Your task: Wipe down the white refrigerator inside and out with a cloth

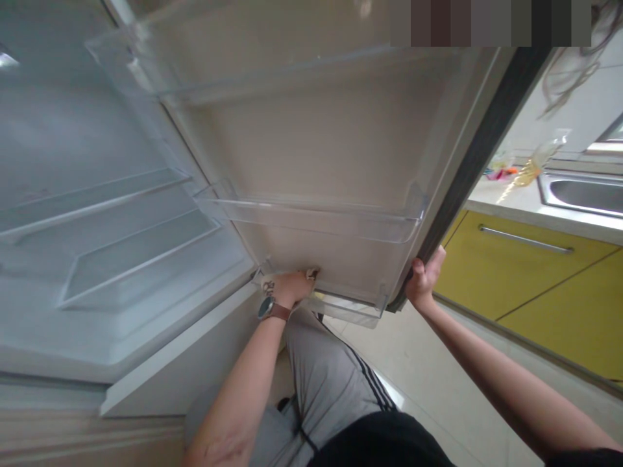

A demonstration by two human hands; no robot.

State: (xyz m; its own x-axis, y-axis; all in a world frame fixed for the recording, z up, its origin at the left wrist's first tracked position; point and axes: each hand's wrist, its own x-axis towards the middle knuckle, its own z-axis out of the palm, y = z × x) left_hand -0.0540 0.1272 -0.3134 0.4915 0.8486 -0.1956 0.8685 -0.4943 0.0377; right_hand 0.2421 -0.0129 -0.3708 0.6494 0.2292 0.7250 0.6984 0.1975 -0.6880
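An open fridge door (pixel 311 149) fills the middle of the view, its inner side facing me. My left hand (pixel 294 288), with a watch on its wrist, reaches into the lowest clear door shelf (pixel 348 310). Its fingers are closed on a pale cloth with dark print (pixel 268 284), which shows at both sides of the hand and lies against the door's inner panel. My right hand (pixel 424 279) grips the dark outer edge of the door (pixel 467 175) near its lower corner, thumb on the inner side.
To the left is the fridge interior with glass shelves (pixel 141 250). Other clear door shelves (pixel 321 217) stick out above my left hand. At right stand yellow cabinets (pixel 525 279), a counter with a bottle of yellowish liquid (pixel 533 165), and a metal sink (pixel 584 194). Tiled floor (pixel 452 376) lies below.
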